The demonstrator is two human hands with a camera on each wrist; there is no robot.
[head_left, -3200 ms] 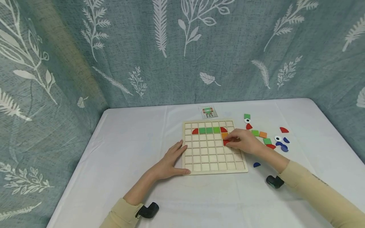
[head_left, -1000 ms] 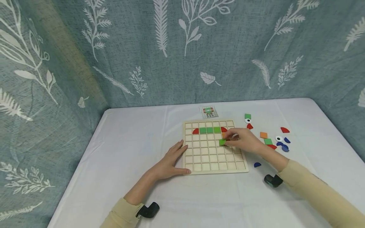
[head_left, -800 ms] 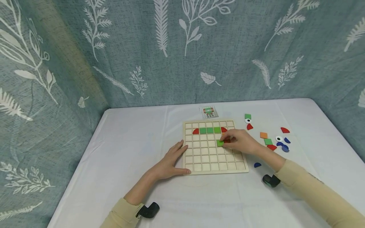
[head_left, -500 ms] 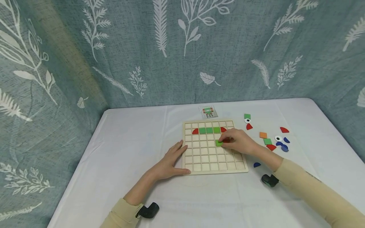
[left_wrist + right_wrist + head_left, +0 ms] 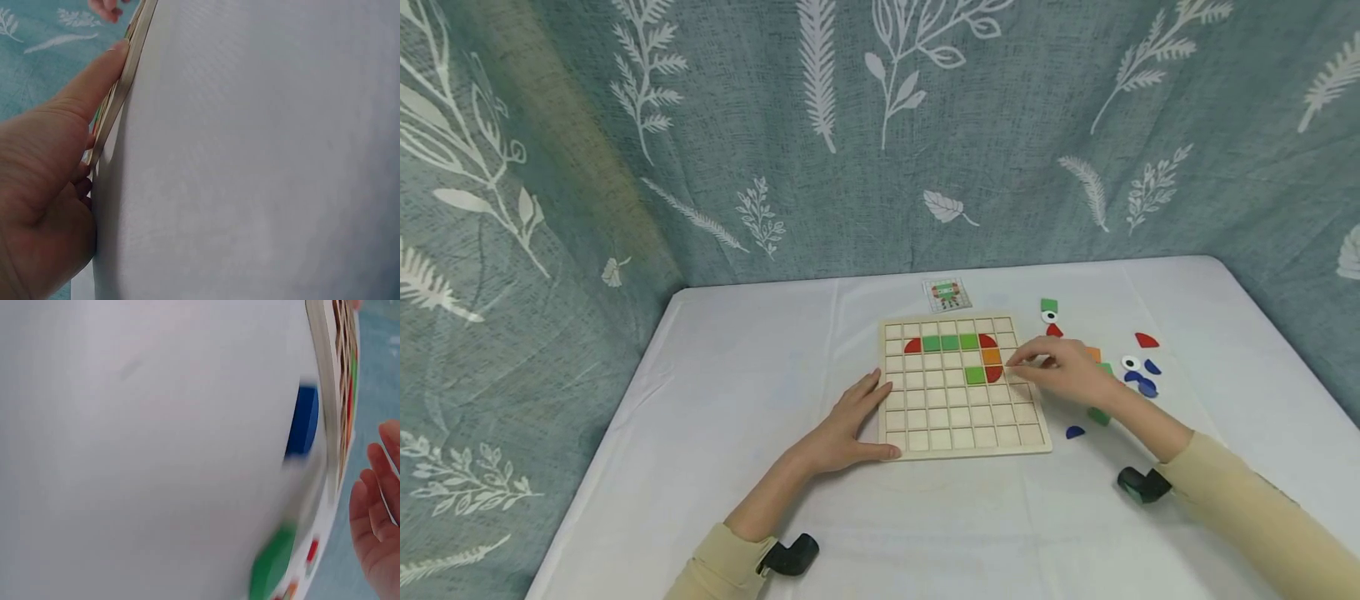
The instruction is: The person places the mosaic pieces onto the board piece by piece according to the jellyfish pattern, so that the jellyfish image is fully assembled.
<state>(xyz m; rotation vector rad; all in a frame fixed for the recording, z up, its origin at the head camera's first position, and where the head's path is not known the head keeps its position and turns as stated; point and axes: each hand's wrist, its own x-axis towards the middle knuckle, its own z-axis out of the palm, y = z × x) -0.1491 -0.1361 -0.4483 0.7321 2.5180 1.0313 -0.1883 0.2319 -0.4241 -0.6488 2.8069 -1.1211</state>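
Note:
A wooden grid board (image 5: 928, 417) lies on the white table. My left hand (image 5: 842, 429) rests at its left edge, fingers and thumb spread. My right hand (image 5: 1063, 371) is over the right edge, thumb and index fingertips close together with nothing visible between them. Just left of those fingertips, a light green square (image 5: 974, 376) sits in a cell beside a red quarter-round piece (image 5: 992, 374). Above that red piece is an orange square (image 5: 992, 357). Higher up, a row of green squares (image 5: 950, 342) has a red piece at each end.
A small picture card (image 5: 947, 295) lies behind the board. To the right are scattered pieces, including a red one (image 5: 1147, 340), a white disc (image 5: 1131, 363) and a blue half-round (image 5: 1075, 432). A green piece (image 5: 1099, 416) shows below my right wrist, blurred in the right wrist view.
My right hand slid the light green square left beside the red piece, let go of it and drew back right. A green piece now shows under that wrist. The left hand stayed put.

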